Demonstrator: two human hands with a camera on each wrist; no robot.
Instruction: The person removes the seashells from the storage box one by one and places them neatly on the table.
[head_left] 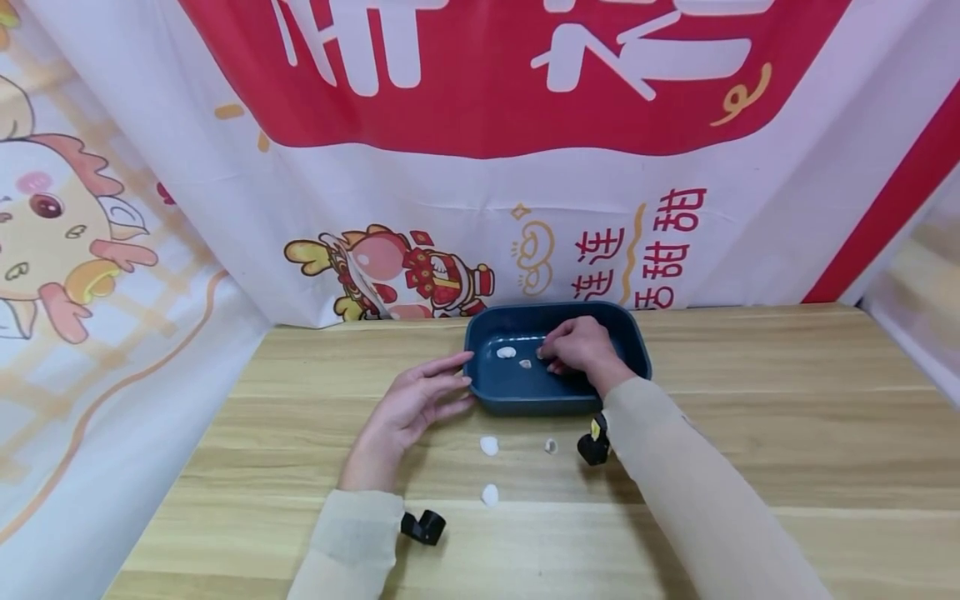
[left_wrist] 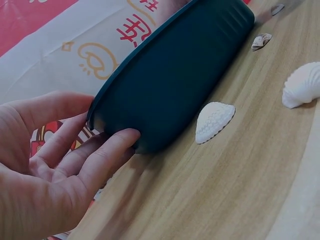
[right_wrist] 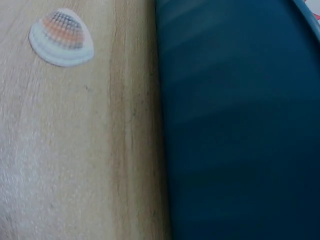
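A dark blue-green rectangular basin [head_left: 525, 406] stands on the wooden table against the printed cloth. My left hand [head_left: 420, 400] is at its left end; in the left wrist view the fingers [left_wrist: 112, 152] touch the basin's outer wall [left_wrist: 160, 90] and rim. My right hand [head_left: 581, 346] reaches inside the basin and pinches a small seashell [head_left: 540, 353] at the fingertips, partly hidden by the fingers. White seashells [head_left: 506, 352] and a small brownish seashell [head_left: 525, 364] lie on the basin floor to the left of that hand. The right wrist view does not show the hand.
In front of the basin lie two white seashells [head_left: 489, 446] and a smaller greyish seashell [head_left: 551, 447] on the table [head_left: 300, 467]. The right wrist view has a ribbed orange-and-white seashell [right_wrist: 62, 39] beside the basin. Behind hangs a red and white printed cloth [head_left: 480, 179].
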